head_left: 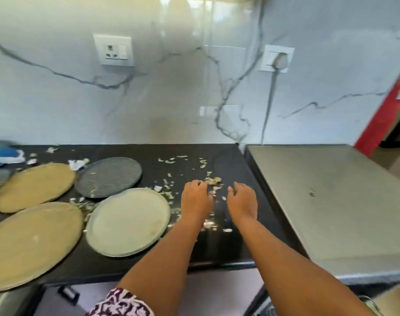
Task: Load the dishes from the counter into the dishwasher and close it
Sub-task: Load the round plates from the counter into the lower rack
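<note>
On the black counter (228,242) lie several round plates: a pale green plate (128,221) nearest my hands, a dark grey plate (109,176) behind it, and two tan plates (32,187) (30,245) at the left. My left hand (195,199) and my right hand (242,199) rest side by side on the counter right of the green plate, fingers loosely curled among food scraps (213,181). Whether either hand pinches scraps I cannot tell.
A grey metal appliance top (335,201) adjoins the counter on the right. Scraps are scattered over the counter's middle. A blue and white object (3,155) sits at the far left. Marble wall with two sockets (113,50) behind; a cord hangs from the right one.
</note>
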